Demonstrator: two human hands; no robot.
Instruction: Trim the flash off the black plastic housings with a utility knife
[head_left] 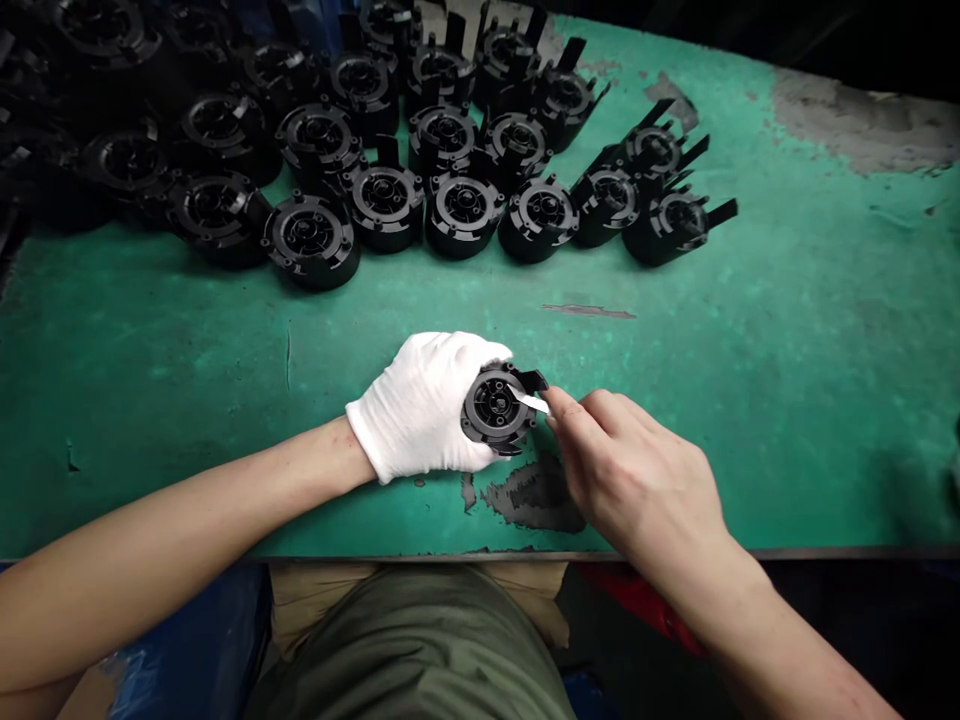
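Observation:
My left hand (431, 405), in a white glove, is wrapped round a black round plastic part (487, 425) whose ribbed face is turned up. Bare and closed, my right hand (630, 460) pinches a small blade-like tool (534, 402). The tool's light metal tip reaches over the inner face of the part, near its right side; whether it touches is too small to tell. A dark tab sticks out from the part's upper right, close to my right fingertips.
Rows of similar black parts (464, 205) stand across the back and left of the green table (225, 350). The nearest row is beyond my hands. The table's front edge (675, 553) runs below my wrists.

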